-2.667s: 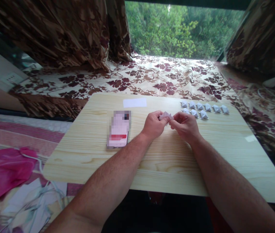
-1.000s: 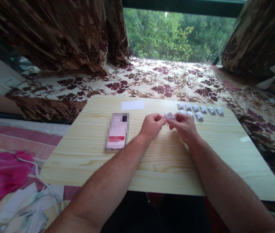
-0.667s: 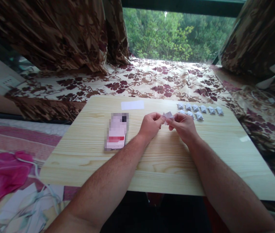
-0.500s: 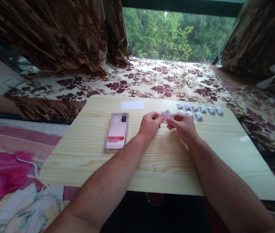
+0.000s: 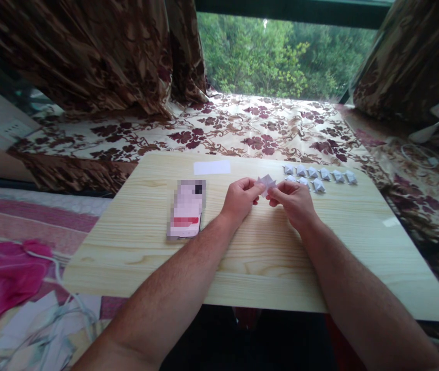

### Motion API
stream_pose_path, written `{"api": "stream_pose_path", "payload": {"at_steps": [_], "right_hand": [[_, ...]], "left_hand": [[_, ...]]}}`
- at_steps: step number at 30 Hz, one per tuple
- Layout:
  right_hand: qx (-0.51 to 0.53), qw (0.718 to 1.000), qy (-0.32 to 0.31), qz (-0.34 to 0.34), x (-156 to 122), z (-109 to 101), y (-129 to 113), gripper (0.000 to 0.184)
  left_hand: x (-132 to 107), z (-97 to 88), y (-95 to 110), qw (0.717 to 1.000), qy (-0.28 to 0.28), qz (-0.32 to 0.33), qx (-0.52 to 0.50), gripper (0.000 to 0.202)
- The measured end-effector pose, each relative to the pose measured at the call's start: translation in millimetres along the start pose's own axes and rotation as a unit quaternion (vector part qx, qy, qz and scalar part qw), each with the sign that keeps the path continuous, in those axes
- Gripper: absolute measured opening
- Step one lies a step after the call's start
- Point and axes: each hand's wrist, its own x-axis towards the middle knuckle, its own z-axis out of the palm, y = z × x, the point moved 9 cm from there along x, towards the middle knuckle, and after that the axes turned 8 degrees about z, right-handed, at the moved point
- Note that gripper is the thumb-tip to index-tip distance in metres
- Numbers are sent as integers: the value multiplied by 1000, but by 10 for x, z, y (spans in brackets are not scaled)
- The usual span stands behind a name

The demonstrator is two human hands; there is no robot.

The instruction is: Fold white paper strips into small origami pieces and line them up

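Over the worktop [image 5: 265, 268], the left hand [image 5: 239, 199] pinches a small folded paper [image 5: 267, 180] by its left side. The right hand [image 5: 294, 200] pinches its right side, the peak poking up beyond the grip.

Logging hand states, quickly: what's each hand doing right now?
Left hand: closed, pinching the folded paper between its fingers.
Right hand: closed, pinching the same paper from the other side.

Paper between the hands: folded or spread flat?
Folded: the paper shows creases and pointed corners between the left hand and right hand.
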Motion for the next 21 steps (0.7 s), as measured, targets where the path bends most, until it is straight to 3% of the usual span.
{"api": "stream_pose_path", "payload": {"at_steps": [12, 21], "right_hand": [[-30, 999, -31, 2, -3, 61, 15, 31], [21, 1000, -3, -10, 3, 17, -4, 22]], "left_hand": [[3, -17, 20, 1000, 10, 11, 16, 21], [5, -5, -9, 997, -12, 18, 70, 22]]}}
